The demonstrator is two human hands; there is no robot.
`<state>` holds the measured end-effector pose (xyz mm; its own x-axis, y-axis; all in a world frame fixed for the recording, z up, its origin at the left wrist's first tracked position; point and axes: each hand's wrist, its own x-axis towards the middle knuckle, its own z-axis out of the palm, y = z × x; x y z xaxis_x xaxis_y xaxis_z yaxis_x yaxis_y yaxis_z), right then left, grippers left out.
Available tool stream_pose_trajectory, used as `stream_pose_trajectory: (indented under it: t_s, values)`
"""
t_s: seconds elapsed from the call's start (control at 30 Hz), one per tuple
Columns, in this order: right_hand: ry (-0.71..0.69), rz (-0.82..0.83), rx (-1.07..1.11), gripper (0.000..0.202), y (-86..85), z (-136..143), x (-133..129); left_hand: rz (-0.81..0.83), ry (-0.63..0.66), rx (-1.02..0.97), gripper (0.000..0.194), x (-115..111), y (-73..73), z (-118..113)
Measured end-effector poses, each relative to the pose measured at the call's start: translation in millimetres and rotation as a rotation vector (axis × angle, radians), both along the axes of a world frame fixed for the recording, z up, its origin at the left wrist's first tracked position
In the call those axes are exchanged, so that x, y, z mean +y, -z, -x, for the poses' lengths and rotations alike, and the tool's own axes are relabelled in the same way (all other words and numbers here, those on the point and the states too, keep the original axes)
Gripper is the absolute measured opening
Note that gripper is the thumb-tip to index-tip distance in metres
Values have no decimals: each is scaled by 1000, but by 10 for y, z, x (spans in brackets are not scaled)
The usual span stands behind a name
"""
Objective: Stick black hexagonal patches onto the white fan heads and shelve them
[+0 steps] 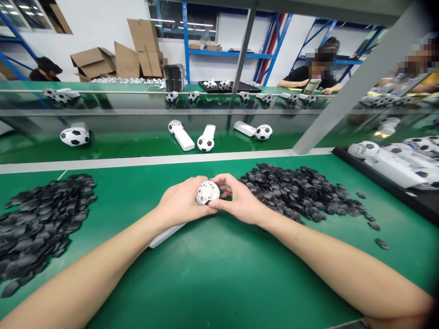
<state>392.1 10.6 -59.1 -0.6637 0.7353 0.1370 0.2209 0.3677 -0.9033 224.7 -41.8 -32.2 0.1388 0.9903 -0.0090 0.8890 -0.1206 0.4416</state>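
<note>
A white device with a round, openwork football-patterned head (207, 192) is held over the green table (206, 283). My left hand (183, 201) wraps round it from the left, and its white handle shows below that wrist. From the right, my right hand (240, 198) closes on the head's edge with thumb and fingers; whether a small piece is between them is hidden. Black flat pieces form a pile (295, 189) just beyond my right hand, and another pile (44, 219) lies at the left.
A black tray (387, 183) of football-headed devices stands at the right. Behind a pale rail (137, 161), more devices lie on a green belt (137, 144). A slanting metal post (343, 87) rises at the right. People sit across the line, near cardboard boxes and blue shelves.
</note>
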Motion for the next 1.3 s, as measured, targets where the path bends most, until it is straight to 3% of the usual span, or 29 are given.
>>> stream_pose_trajectory:
  t_s: [0.13,0.27,0.4,0.47,0.53,0.63,0.83,1.0,1.1,1.3]
  values:
    - [46,-54,-2,39,4,7,-44,-8,-33,49,48,-24,-26,-46]
    - [-23,-136,-99,29,-80,-67,120,31,-16,53,58,-47,-17,-72]
    - [187,-512,-590,20,-197,-237,394,75,13,87,67,-20,5,-19]
    - [227,-583,-797,19,-214,-298,470,48,52,119,60,12,15,42]
    - [196,-583,-857,14,-201,-319,493,-22,118,153,59,46,25,110]
    - [150,-609,-870,10,-163,-297,474,-88,168,192,66,77,46,185]
    - [99,-647,-827,29,-192,-262,415,-91,183,116,66,87,89,218]
    - [-55,-341,-423,19,-344,-254,275,-100,185,83,63,92,99,222]
    - [-133,-188,-299,15,-372,-228,194,-104,181,74,61,87,92,221]
    - [-72,-535,-233,6,-350,-194,128,-95,172,83,64,63,66,197]
